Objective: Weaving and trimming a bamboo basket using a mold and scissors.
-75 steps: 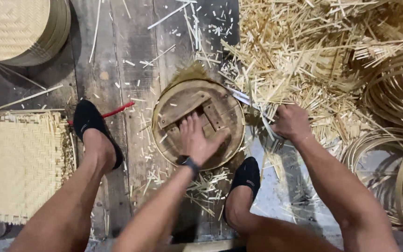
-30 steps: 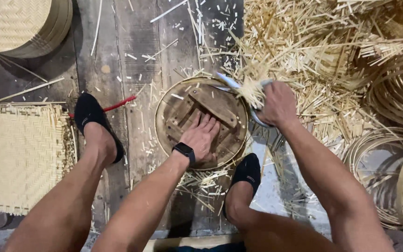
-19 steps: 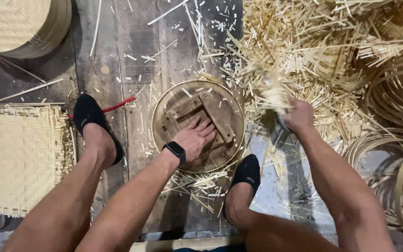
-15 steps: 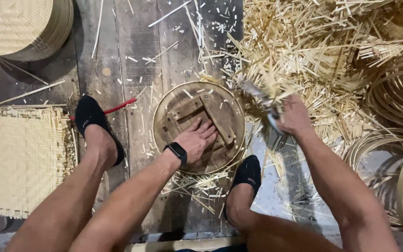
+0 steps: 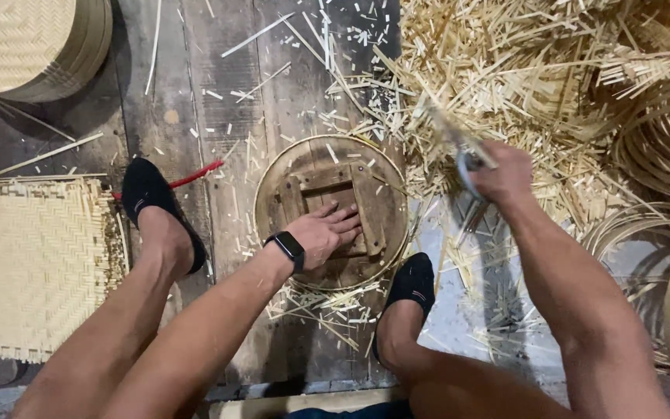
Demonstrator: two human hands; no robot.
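Left hand (image 5: pixel 327 233) flat on the round wooden form with a pale bamboo rim (image 5: pixel 331 211); right hand (image 5: pixel 502 174) raised beside it.

The form lies on the dark plank floor (image 5: pixel 226 93) between two black-socked feet. Left fingers lie extended, close together, on its crossed wooden battens. Right fingers are clenched around a blurred metal blade (image 5: pixel 459 143) over the heap of pale bamboo offcuts (image 5: pixel 521 70).
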